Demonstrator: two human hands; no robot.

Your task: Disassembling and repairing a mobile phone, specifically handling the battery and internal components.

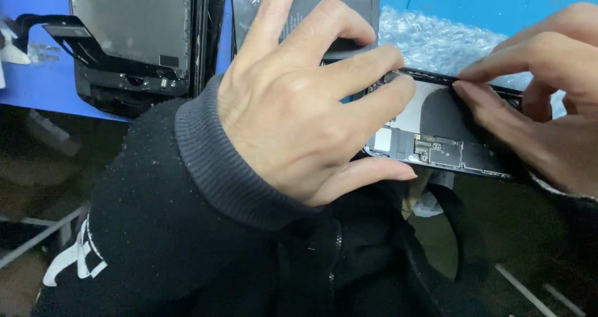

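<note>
— Where is the opened phone body [436,139]?

— Off the near edge of the blue worktop [37,86], held in the air between both hands. The left hand [299,105] curls around its left end, thumb under, fingers over the top edge.

— And the right hand [548,99]?

— It pinches the upper rim with thumb and fingertips. A detached screen panel [131,24] lies at the worktop's left, bubble wrap [436,39] behind.

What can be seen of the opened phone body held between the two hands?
The phone body is a dark, thin frame lying open side up, tilted, above the person's lap. Inside show a pale metal plate, a dark round patch and small circuit parts. The left hand grips its left end; the right hand pinches its upper edge. Much is hidden.
</note>
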